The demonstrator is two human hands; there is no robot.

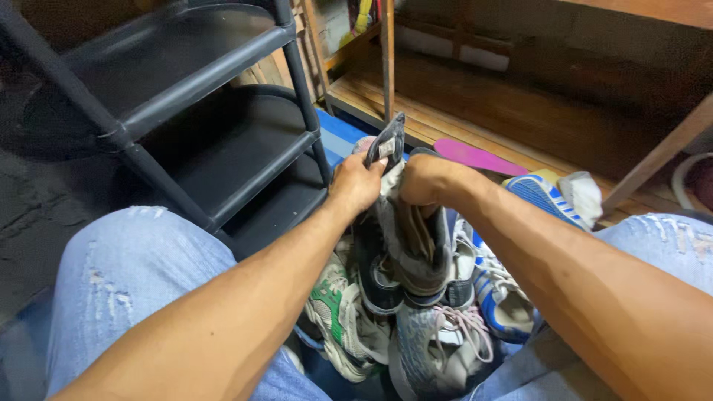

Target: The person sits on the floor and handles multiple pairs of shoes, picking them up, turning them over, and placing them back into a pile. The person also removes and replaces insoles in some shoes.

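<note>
Grey shoe upright atop shoe pile; left hand fingers pinch its tongue, right hand fingers curl inside its collar.

Small pale label on the raised tongue of the dark shoe, just above the shoe's opening, roughly rectangular, whitish with faint marks, no packages, signs or screens in view

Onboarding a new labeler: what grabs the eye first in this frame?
Both hands meet at centre: the left hand and right hand grip a dark grey shoe held upright over a heap of sneakers between the knees. At upper left stands a black plastic shoe rack; a pink insole lies on the wooden shelf behind.
</note>
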